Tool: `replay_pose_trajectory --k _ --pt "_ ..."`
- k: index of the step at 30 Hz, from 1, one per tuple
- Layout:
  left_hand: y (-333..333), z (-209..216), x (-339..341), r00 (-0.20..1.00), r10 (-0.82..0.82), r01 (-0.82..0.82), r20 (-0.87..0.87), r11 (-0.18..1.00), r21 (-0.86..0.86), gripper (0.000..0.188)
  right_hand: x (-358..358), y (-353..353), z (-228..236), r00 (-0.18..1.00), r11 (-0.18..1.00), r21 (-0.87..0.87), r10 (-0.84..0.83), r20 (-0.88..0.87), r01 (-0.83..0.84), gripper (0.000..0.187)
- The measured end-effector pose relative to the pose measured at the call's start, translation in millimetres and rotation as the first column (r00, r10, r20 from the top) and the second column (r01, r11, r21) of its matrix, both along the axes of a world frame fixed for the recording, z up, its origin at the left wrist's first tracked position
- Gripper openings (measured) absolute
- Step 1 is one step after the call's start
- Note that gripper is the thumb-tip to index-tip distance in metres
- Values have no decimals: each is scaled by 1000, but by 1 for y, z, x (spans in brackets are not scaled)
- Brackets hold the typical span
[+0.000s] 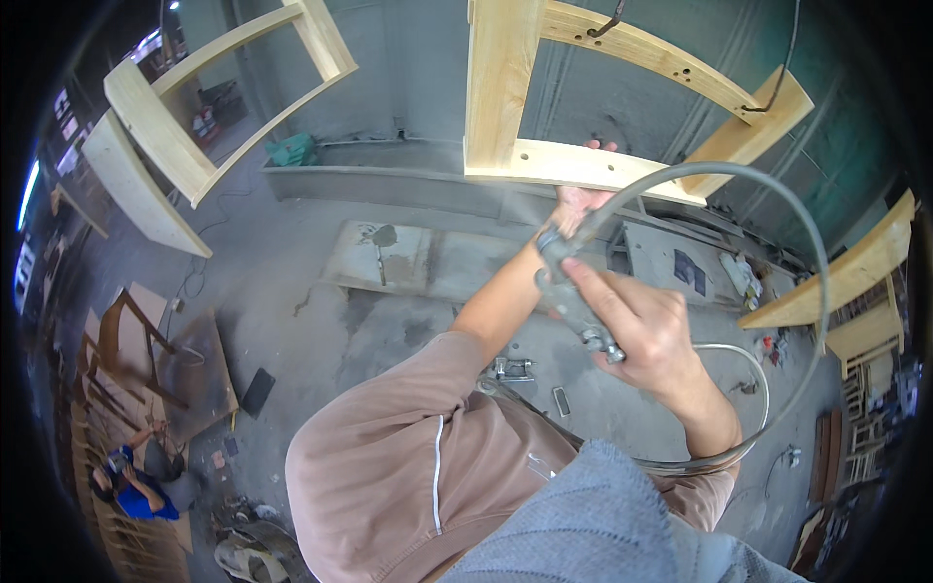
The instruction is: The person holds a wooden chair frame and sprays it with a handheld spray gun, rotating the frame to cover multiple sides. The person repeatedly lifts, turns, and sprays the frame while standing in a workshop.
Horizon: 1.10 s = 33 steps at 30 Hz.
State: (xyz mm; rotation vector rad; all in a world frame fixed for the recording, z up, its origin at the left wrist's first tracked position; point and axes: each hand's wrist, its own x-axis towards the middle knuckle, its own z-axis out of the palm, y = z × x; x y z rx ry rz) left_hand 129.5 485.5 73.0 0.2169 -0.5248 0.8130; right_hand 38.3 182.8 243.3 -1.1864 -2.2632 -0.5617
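Note:
My right hand is closed around a grey spray gun, whose hose loops up and round to the right. The gun points up and to the left, and a faint mist hangs beyond its nozzle. A pale wooden frame with curved rails and drilled holes hangs from metal hooks. My left hand grips its lower rail from underneath, with fingertips showing past the rail's far edge. The left forearm passes behind the gun.
Another hanging wooden frame is at the upper left, and a curved wooden piece at the right. Low boards lie on the grey floor beside a metal trough. At lower left, a person in blue sits near a brown chair.

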Motion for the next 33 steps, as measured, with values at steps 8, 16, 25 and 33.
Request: replay_pose_trajectory --k 8,16,25,33 --pt "3 9 -38 974 -225 226 -32 948 223 66 -33 -48 79 971 887 416 -237 40 199 52" --pt "8 19 -81 904 -416 428 -100 868 253 56 -94 -96 166 826 727 541 -554 99 423 52" --pt "-15 35 -85 946 -321 324 -48 936 136 52 -106 -121 172 910 802 516 -403 95 301 63" --pt "-15 25 -74 980 -170 192 -108 949 250 50 -110 -167 67 909 809 477 -414 46 344 69"
